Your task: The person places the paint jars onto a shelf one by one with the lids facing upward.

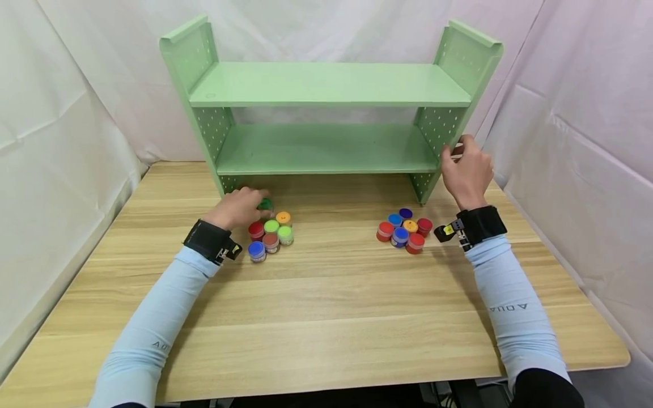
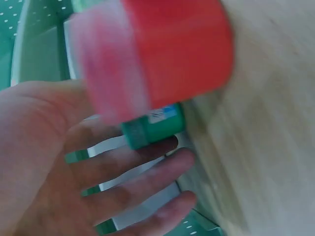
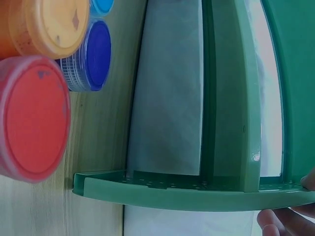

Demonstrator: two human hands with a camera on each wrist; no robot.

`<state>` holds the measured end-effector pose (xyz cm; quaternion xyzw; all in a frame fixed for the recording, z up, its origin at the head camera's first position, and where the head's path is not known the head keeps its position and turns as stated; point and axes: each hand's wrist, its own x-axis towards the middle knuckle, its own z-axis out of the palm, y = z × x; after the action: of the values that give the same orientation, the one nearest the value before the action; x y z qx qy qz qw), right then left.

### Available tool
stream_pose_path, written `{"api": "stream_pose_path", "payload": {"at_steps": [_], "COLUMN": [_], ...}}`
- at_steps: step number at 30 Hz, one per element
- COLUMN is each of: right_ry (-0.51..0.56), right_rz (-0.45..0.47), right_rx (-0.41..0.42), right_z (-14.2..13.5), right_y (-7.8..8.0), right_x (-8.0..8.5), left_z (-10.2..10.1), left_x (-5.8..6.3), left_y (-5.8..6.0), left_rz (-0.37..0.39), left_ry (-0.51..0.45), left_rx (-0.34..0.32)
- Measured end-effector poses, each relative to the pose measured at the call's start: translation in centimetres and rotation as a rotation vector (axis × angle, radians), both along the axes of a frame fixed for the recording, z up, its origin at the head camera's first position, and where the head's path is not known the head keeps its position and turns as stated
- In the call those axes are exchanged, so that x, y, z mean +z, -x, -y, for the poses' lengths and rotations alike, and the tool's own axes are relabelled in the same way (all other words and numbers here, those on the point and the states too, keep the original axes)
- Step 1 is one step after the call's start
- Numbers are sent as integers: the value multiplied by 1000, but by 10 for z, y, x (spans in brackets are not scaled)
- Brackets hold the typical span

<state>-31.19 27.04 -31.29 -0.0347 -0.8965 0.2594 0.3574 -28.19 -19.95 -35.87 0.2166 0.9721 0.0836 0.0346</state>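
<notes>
A light green shelf rack [image 1: 326,158] with two shelves and perforated side panels stands on the wooden table. My right hand [image 1: 466,173] grips the edge of its right side panel, with fingers on both sides of it in the right wrist view. My left hand [image 1: 237,208] is at the back of the left cluster of small jars, by the rack's left foot. Its fingers [image 2: 142,189] are spread and fairly straight about a green jar [image 2: 155,127]. The thumb tip is hidden behind a nearer red jar [image 2: 177,49] in the left wrist view.
The left cluster also has red, orange, light green and blue-lidded jars [image 1: 257,251]. Under the right forearm's side sits a second cluster of red, blue and orange jars [image 1: 415,243]. White curtains [image 1: 66,141] hang around the wooden table [image 1: 316,317].
</notes>
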Motion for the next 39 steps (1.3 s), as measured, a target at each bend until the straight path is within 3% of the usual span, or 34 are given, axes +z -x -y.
{"api": "stream_pose_path", "payload": {"at_steps": [5,9,13,17,29,35,39], "right_ry": [-2,0,-5,-8,3,3,1], "right_rz": [-3,-2,-8,-11,-8,-15,-24], "right_rx": [6,4,5,4,9,11,8], "right_z": [2,2,2,2,2,1,0], "right_y": [0,0,1,2,2,1,2], "right_x": [1,2,3,2,-1,-2,-2], "left_z": [2,3,3,3,-8,-15,-18], "left_x": [-5,-5,-1,4,25,42,53], "left_y": [2,3,3,2,-10,-19,-24], "left_rz": [-53,-32,-12,-61,-138,-247,-329], "left_ry": [-33,-107,-181,-214,-259,-303,-374], "left_rx": [34,48,40,19,-126,-213,-235]}}
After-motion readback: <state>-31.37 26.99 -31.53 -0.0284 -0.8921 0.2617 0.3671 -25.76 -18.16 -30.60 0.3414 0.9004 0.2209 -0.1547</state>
